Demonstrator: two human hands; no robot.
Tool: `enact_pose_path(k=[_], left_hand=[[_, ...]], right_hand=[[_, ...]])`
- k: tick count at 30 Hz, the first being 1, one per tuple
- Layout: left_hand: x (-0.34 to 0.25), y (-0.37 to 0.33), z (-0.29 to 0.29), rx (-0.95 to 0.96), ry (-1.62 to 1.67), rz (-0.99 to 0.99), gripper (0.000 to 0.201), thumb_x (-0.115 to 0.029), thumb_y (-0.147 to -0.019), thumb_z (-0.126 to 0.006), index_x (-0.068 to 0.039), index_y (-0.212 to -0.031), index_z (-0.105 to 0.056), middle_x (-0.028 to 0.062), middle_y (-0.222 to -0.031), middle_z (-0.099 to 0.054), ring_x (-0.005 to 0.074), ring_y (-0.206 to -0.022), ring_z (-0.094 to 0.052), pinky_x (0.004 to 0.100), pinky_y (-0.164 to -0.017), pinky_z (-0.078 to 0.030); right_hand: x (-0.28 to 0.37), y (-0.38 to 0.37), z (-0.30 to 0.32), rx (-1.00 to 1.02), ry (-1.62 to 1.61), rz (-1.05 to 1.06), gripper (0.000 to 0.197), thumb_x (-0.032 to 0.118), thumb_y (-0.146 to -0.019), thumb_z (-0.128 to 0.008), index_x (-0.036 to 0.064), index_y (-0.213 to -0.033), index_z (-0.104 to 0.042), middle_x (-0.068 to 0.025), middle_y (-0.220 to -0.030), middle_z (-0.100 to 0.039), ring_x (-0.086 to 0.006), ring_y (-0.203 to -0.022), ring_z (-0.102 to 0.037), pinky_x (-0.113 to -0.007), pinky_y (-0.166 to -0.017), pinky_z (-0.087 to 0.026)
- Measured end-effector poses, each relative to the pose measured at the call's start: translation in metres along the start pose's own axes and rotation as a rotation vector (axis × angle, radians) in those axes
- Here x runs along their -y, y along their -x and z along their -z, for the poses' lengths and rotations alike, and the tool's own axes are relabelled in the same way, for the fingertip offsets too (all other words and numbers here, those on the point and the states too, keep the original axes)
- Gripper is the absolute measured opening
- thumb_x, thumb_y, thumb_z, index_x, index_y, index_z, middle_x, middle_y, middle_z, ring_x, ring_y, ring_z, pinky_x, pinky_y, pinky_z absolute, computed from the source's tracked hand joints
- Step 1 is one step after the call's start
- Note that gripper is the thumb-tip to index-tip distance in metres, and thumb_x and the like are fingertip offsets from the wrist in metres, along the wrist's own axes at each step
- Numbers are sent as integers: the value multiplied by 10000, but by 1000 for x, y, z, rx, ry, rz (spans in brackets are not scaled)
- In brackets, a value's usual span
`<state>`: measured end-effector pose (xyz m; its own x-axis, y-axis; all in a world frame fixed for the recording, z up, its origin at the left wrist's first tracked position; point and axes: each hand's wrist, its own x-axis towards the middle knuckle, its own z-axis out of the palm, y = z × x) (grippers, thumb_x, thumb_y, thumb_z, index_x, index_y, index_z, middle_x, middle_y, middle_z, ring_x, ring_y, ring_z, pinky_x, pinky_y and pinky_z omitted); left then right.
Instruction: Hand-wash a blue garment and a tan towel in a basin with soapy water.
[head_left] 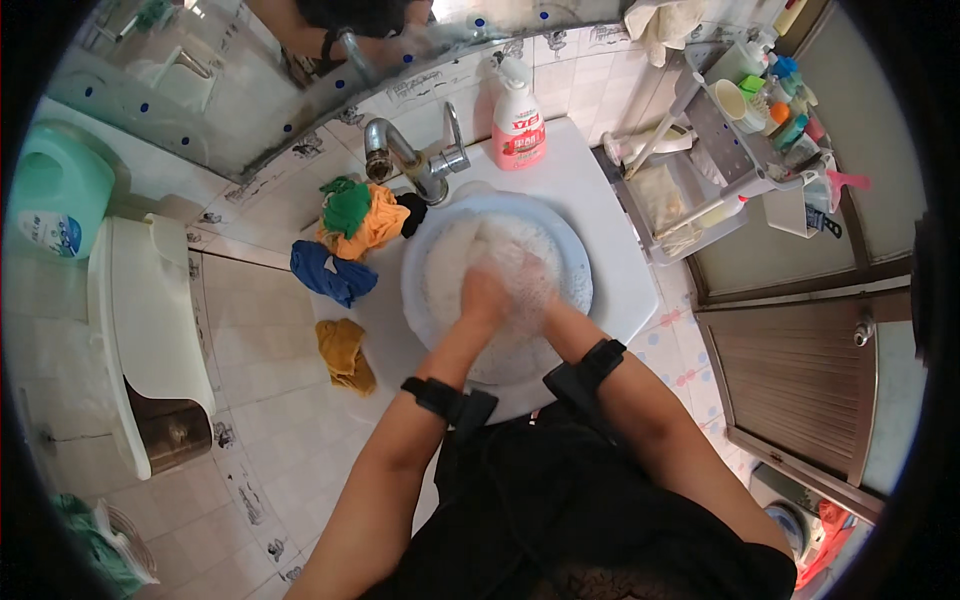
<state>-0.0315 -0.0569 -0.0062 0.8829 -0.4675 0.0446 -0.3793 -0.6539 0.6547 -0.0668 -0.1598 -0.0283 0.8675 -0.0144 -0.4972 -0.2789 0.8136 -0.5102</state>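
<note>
Both my hands are down in a pale blue basin (577,262) full of white suds, set in a white sink (610,240). My left hand (484,296) and my right hand (527,283) press together on a white, foam-covered cloth (462,258). Foam covers the fingers, so the exact grip is hard to see. Black bands sit on both wrists.
A chrome faucet (405,155) stands behind the basin, with a white and pink pump bottle (517,118) beside it. Green, orange and black cloths (362,214), a blue cloth (330,272) and a mustard cloth (346,352) lie on the sink's left rim. Toilet (140,330) left, cluttered shelf (745,150) right.
</note>
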Motion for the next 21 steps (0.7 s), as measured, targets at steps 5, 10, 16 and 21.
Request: enact_pose_path(k=[5,10,16,21], left_hand=[[-29,9,17,443,-566,-48,309,-95,-696,-525,-16,-992,-569,220,-895,-580,354,-852,-549,413,-797,-424],[36,8,19,-10,-301,-223,328,-127,-749,-506,-19,-1055,-553,230,-952,-567,337,-915,-535,396,-849,-407],[29,19,5,414,-455,-77,345,-146,-761,-524,-29,-1085,-540,256,-1016,-538,367,-1009,-495,389,-898,-381],[10,3,6,726,-391,149,369,-152,-746,-552,-17,-1089,-536,271,-1112,-497,386,-1034,-487,409,-877,-401]], right_hand=[[-10,-2,16,-120,156,-124,282,229,-850,-478,62,-1077,-503,-88,-965,-535,-180,-861,-516,-338,-746,-439],[24,39,-13,-362,541,-130,319,203,-808,-533,32,-1075,-501,-109,-979,-544,-206,-879,-534,-366,-699,-472],[-5,9,34,-217,556,-131,383,251,-815,-544,29,-1123,-489,-107,-1009,-551,-246,-948,-520,-392,-747,-463],[-2,-2,28,-102,317,-203,409,323,-834,-516,59,-1146,-495,-96,-1032,-556,-220,-954,-520,-388,-848,-423]])
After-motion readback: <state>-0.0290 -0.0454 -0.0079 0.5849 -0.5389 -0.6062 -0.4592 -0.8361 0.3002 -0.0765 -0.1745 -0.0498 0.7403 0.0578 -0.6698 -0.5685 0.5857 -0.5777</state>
